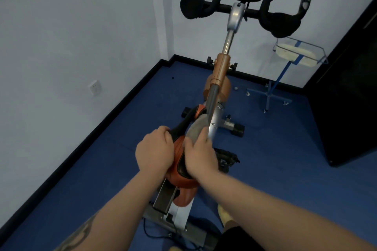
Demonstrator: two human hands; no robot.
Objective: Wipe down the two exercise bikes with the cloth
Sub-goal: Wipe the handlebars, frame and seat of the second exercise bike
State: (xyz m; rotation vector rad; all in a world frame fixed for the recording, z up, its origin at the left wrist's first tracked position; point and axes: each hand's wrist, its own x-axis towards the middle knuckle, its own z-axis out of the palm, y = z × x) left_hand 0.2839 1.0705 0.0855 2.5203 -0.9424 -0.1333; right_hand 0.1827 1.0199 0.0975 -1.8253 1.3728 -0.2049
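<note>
The orange-and-black exercise bike saddle [181,161] looks smooth, slightly glossy. The silver bike post [228,42] is polished metal, the grey cloth [195,130] soft and matt, the black handlebar grips [191,9] foam-like, the blue floor [275,149] matt.

a small gym room: an exercise bike [219,79] stands on blue rubber flooring [275,149], white walls [81,26] close behind it.

Both bare forearms reach forward over the orange saddle [179,166]. Left hand [154,152], knuckles up, fingers curled over the saddle's left edge. Right hand [201,156], just right of it, fingers curled around a grey cloth [195,129] at the saddle's nose.
</note>
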